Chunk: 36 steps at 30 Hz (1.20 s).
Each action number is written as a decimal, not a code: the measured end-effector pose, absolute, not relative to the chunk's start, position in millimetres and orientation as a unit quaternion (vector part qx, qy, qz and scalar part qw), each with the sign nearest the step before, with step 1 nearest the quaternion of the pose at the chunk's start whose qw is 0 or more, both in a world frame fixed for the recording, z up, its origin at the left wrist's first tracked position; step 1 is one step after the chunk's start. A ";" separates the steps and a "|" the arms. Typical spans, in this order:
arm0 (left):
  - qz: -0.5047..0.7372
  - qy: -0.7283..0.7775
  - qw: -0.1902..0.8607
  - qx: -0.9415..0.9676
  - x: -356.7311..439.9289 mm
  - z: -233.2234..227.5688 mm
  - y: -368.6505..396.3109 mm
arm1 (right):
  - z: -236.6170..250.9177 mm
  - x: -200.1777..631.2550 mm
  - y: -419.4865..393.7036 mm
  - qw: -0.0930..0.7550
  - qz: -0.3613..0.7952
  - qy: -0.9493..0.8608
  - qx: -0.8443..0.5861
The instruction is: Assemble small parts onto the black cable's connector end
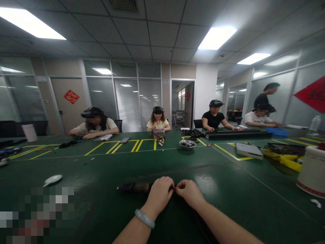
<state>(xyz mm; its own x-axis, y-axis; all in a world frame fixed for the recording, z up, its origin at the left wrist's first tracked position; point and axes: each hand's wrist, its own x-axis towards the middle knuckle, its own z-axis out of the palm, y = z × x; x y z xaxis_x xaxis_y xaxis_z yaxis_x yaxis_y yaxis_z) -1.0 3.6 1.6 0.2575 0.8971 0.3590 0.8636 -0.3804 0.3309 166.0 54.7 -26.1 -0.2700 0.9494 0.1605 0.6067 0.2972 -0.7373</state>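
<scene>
My left hand (159,194) and my right hand (189,193) meet fingertip to fingertip low in the middle of the head view, over the green table (106,203). A pale bracelet sits on my left wrist. Both hands pinch a thin dark cable with a small reddish bit where the fingers touch. A dark cylindrical bundle (133,187) lies on the table just left of my left hand, partly hidden behind it. The cable runs back under my right forearm.
A white spoon-shaped object (52,179) lies to the left. A metal bowl (187,144) stands mid-table, a white cup (312,171) at the right edge, yellow parts (289,162) and a grey box (248,150) beyond. Several people sit along the far side.
</scene>
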 end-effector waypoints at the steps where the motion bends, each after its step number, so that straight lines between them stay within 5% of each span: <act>1: 0.249 0.554 0.033 0.794 -0.7 2.0 3.4 | -26.5 166.0 55.0 0.306 0.282 -0.745 -0.521; 36: 0.277 0.538 -0.034 0.795 0.2 -1.2 5.2 | -21.3 167.1 50.7 0.320 0.197 -0.775 -0.509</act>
